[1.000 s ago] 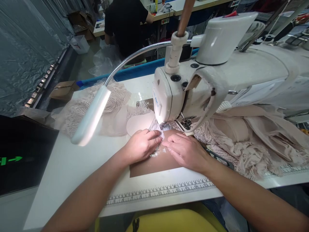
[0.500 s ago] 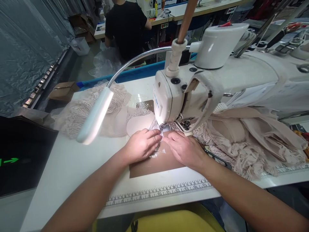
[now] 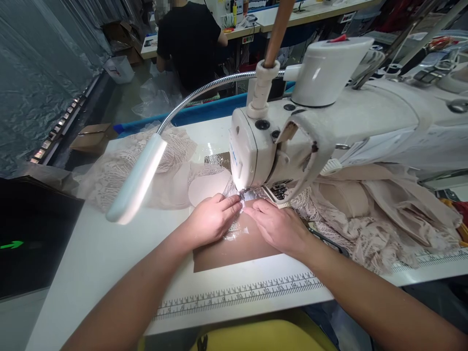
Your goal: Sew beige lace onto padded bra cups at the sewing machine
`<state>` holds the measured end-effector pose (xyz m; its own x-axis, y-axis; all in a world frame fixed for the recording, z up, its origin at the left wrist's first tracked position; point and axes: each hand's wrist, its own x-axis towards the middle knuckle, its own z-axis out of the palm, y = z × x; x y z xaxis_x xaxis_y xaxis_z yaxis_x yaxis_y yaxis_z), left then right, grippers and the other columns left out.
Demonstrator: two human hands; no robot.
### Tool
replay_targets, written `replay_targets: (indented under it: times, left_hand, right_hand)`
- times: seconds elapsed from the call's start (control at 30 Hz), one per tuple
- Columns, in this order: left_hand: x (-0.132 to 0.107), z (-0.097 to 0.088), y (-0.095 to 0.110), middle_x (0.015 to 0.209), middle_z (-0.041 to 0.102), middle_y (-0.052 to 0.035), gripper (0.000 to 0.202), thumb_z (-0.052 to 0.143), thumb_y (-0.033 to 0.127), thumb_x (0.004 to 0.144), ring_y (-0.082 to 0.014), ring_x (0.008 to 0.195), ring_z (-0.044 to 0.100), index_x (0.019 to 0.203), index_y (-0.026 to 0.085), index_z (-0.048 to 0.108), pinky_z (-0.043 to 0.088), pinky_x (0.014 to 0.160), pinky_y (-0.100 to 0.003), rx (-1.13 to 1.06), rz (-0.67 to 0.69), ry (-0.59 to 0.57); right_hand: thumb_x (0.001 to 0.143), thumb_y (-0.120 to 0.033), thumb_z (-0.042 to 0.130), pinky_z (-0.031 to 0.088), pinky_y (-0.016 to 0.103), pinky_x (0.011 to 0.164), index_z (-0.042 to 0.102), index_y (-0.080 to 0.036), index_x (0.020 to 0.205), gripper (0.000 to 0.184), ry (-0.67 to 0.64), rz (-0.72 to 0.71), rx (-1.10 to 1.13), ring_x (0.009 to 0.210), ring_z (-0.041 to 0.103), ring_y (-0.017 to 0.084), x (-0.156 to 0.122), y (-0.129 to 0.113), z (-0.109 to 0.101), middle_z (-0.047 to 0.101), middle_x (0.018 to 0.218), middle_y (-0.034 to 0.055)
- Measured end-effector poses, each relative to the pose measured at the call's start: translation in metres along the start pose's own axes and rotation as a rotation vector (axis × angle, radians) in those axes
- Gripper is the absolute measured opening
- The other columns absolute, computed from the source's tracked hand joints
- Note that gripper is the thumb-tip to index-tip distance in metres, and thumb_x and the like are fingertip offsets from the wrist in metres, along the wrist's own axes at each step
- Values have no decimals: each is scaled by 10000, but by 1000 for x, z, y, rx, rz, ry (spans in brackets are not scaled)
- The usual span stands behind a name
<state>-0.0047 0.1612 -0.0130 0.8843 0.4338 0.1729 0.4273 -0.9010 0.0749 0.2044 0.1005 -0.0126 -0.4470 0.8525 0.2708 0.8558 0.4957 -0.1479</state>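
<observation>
My left hand (image 3: 212, 220) and my right hand (image 3: 278, 225) lie side by side on the table, fingertips pressing a small piece of pale lace (image 3: 237, 225) just in front of the needle (image 3: 241, 194) of a white sewing machine (image 3: 292, 141). The lace rests on a brown sheet (image 3: 234, 251). Both hands are flat with fingers together, pinning the lace from either side. A rounded beige cup piece (image 3: 204, 191) lies just behind my left hand.
A gooseneck lamp (image 3: 136, 180) hangs over the table's left part. Heaps of beige lace lie at the left (image 3: 120, 168) and right (image 3: 369, 219). A printed ruler (image 3: 237, 295) runs along the front edge. A person in black (image 3: 190, 39) stands at a far bench.
Both hands have edged forward towards the needle with the lace. The view has shifted slightly.
</observation>
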Motion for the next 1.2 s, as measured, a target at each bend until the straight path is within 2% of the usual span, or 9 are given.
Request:
replay_targets:
  times: [0.23,0.47,0.67,0.73,0.83,0.93,1.0,1.1,1.2]
  left_hand:
    - [3,0,-10,1347,546,-83,369,420,208,943,-228,1000,529,1284,141,545,466,825,-368,-22,-23,-14]
    - [4,-5,-7,1315,571,-64,359,403,272,961,-235,944,521,1278,199,556,430,794,-389,10,-137,-1]
    - [3,-6,-8,1265,579,-115,369,384,311,963,-288,1134,471,1266,180,550,378,915,-448,39,-142,10]
    - [3,-13,-5,1271,561,-135,421,389,388,956,-310,1162,460,1278,159,532,389,910,-457,54,-190,-34]
    - [1,-31,5,1240,559,-159,552,414,540,912,-327,1089,508,1255,126,539,448,817,-429,54,-295,-159]
    - [-1,-50,16,1062,614,-148,587,377,606,897,-289,913,581,1144,122,599,470,693,-373,-21,-357,-331]
    - [-3,-60,20,953,623,-126,580,354,614,899,-256,813,596,1057,125,624,467,657,-355,-87,-347,-401]
    - [-4,-65,24,909,613,-107,532,413,606,879,-250,816,586,978,130,630,473,680,-353,-136,-283,-387]
    - [-6,-58,31,938,601,-96,397,565,515,820,-243,846,562,939,141,625,481,710,-343,-181,-176,-342]
  right_hand:
    - [833,-96,480,322,287,583,688,-206,1115,368,10,71,-50,694,493,163,5,-2,3,648,820,35]
    - [875,-138,455,321,279,555,678,-238,1150,368,-7,93,-41,659,489,147,3,-1,5,652,848,21]
    - [873,-138,435,342,271,543,668,-239,1143,370,-60,123,-38,665,531,145,4,-1,3,671,906,29]
    - [881,-144,421,367,265,557,658,-232,1162,378,-54,132,-20,708,559,151,4,-1,3,680,948,36]
    - [891,-158,411,399,258,588,649,-224,1184,383,-28,155,8,755,588,156,3,0,4,692,1005,38]
    - [890,-173,419,409,255,596,673,-220,1132,355,-32,200,13,746,603,158,2,0,3,700,1004,40]
    - [886,-172,415,414,255,604,687,-214,1090,342,-53,212,15,740,609,161,3,0,1,702,983,46]
    - [886,-164,398,421,257,622,688,-209,1068,345,-66,196,36,733,610,161,4,-1,-3,698,960,54]
    - [882,-152,387,426,257,636,678,-215,1075,355,-58,172,71,743,603,163,3,-1,-5,693,928,57]
